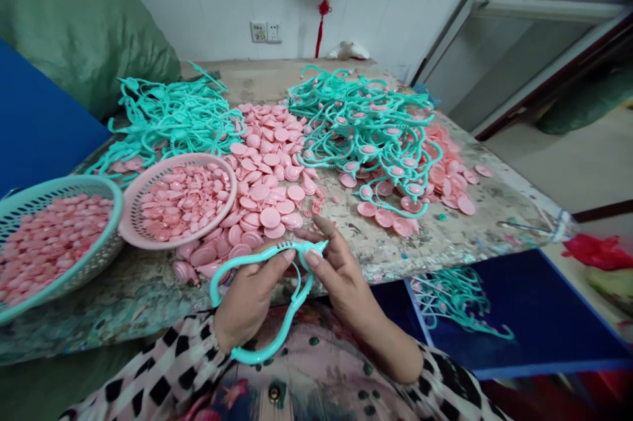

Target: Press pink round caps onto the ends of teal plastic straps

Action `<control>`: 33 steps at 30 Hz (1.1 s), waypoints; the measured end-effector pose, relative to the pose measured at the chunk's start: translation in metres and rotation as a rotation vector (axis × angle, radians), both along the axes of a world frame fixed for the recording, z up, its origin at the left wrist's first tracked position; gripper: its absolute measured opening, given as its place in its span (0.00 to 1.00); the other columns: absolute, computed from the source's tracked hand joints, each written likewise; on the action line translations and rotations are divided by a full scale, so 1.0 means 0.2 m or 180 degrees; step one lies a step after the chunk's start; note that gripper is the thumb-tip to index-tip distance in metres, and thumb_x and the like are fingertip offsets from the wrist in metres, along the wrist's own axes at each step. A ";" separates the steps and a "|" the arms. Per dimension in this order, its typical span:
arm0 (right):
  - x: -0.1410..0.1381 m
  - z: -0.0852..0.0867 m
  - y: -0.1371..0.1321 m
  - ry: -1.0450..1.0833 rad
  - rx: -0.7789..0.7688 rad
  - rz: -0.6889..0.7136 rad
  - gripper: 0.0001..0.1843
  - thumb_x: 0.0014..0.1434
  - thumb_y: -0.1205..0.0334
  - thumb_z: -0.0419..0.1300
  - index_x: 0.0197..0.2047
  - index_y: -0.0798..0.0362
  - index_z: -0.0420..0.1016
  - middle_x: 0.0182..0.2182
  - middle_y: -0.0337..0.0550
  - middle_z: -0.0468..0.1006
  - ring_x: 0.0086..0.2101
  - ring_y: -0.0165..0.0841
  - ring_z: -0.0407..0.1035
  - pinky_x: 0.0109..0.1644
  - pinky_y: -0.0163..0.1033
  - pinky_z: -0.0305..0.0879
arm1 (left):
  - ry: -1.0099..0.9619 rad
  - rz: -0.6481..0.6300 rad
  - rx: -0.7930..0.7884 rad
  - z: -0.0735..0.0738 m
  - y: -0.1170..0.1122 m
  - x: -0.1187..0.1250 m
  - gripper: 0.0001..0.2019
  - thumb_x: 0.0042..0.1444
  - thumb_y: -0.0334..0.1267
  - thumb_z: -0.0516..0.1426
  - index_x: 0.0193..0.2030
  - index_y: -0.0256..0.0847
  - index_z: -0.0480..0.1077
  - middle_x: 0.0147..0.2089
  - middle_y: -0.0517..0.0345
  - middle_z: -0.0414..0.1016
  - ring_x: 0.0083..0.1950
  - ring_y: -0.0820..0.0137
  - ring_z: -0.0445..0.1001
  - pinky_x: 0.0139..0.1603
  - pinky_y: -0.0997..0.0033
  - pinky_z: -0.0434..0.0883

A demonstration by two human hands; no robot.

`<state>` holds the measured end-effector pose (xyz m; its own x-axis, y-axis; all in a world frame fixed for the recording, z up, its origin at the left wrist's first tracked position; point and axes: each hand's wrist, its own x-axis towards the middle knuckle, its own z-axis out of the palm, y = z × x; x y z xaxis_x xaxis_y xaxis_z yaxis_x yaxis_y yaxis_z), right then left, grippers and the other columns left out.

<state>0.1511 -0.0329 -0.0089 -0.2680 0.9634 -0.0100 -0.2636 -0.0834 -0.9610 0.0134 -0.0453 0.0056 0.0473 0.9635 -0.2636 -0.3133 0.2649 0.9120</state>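
Head camera view: a glossy turquoise plastic piece (295, 305), shaped like a small hanger, has two smooth, bowed arms, a pointed tip where they meet, small notches along the upper arm and a thin inner strip. It is held before the person's body, at the near edge of a stained worktable (475, 236). The left hand (251, 295) pinches the upper arm; the right hand (346, 279) has thumb and fingers clamped beside the tip

left sleeve (148, 368): black-and-pale checks | right sleeve (448, 385): matching | garment front (321, 371): dusty pink, dark green spots | round metallic button (273, 393)
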 end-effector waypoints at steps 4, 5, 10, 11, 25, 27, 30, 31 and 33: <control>0.00 0.00 -0.02 -0.0014 -0.0190 0.0161 0.29 0.62 0.52 0.56 0.64 0.43 0.52 0.41 0.42 0.75 0.40 0.35 0.71 0.45 0.44 0.71 | -0.0253 -0.0101 -0.0197 0.01 0.00 0.00 0.09 0.55 0.41 0.60 0.28 0.39 0.72 0.34 0.58 0.78 0.37 0.67 0.75 0.39 0.70 0.72; 0.00 -0.01 -0.02 -0.0042 -0.0195 0.0115 0.30 0.61 0.52 0.56 0.64 0.43 0.52 0.39 0.42 0.75 0.38 0.35 0.71 0.42 0.43 0.72 | -0.0320 -0.0125 -0.0229 0.01 0.00 0.01 0.09 0.54 0.41 0.60 0.29 0.38 0.72 0.34 0.57 0.78 0.37 0.67 0.75 0.38 0.70 0.72; -0.02 -0.04 -0.04 0.0184 -0.0317 -0.0078 0.32 0.60 0.52 0.58 0.65 0.43 0.51 0.38 0.41 0.75 0.36 0.35 0.72 0.40 0.42 0.72 | -0.0554 -0.0140 -0.0339 0.00 0.00 0.02 0.08 0.53 0.39 0.60 0.36 0.38 0.75 0.37 0.55 0.79 0.40 0.64 0.76 0.40 0.68 0.72; -0.03 -0.05 -0.04 0.0253 -0.0367 -0.0102 0.32 0.60 0.53 0.58 0.64 0.43 0.52 0.39 0.42 0.75 0.36 0.35 0.72 0.40 0.42 0.72 | -0.0582 -0.0120 -0.0374 0.00 -0.01 0.02 0.07 0.53 0.39 0.61 0.37 0.38 0.75 0.37 0.55 0.79 0.40 0.64 0.77 0.40 0.68 0.72; 0.00 -0.08 -0.01 0.0802 -0.0934 0.0121 0.30 0.60 0.40 0.50 0.61 0.46 0.59 0.41 0.45 0.77 0.41 0.38 0.73 0.42 0.45 0.72 | -0.0693 0.0022 -0.0781 -0.04 0.02 0.04 0.09 0.48 0.40 0.64 0.28 0.37 0.72 0.22 0.61 0.73 0.29 0.69 0.75 0.33 0.71 0.72; 0.00 -0.09 -0.01 0.0917 -0.1027 0.0216 0.29 0.60 0.38 0.48 0.55 0.50 0.66 0.42 0.47 0.77 0.42 0.39 0.73 0.42 0.44 0.72 | -0.0726 -0.0023 -0.0742 -0.04 0.02 0.04 0.08 0.49 0.40 0.64 0.32 0.37 0.73 0.27 0.59 0.76 0.32 0.68 0.76 0.34 0.70 0.72; -0.03 -0.08 -0.03 0.1020 -0.1020 0.0218 0.24 0.58 0.43 0.57 0.50 0.51 0.70 0.40 0.46 0.78 0.41 0.39 0.73 0.42 0.43 0.71 | -0.0694 -0.0125 -0.0627 -0.05 0.02 0.04 0.08 0.51 0.39 0.63 0.35 0.38 0.73 0.34 0.57 0.78 0.37 0.67 0.77 0.36 0.71 0.73; -0.05 -0.08 -0.03 0.1027 -0.0996 0.0195 0.22 0.58 0.46 0.58 0.49 0.51 0.71 0.39 0.45 0.78 0.40 0.38 0.73 0.42 0.43 0.71 | -0.0649 -0.0144 -0.0579 -0.05 0.02 0.04 0.08 0.51 0.39 0.62 0.36 0.38 0.73 0.35 0.57 0.78 0.38 0.67 0.76 0.36 0.72 0.73; -0.06 -0.08 -0.03 0.1030 -0.0966 0.0168 0.19 0.58 0.48 0.59 0.47 0.51 0.71 0.37 0.43 0.78 0.38 0.37 0.73 0.40 0.43 0.72 | -0.0537 -0.0185 -0.0489 -0.06 0.02 0.04 0.09 0.53 0.39 0.62 0.38 0.38 0.73 0.36 0.57 0.78 0.38 0.68 0.76 0.34 0.74 0.72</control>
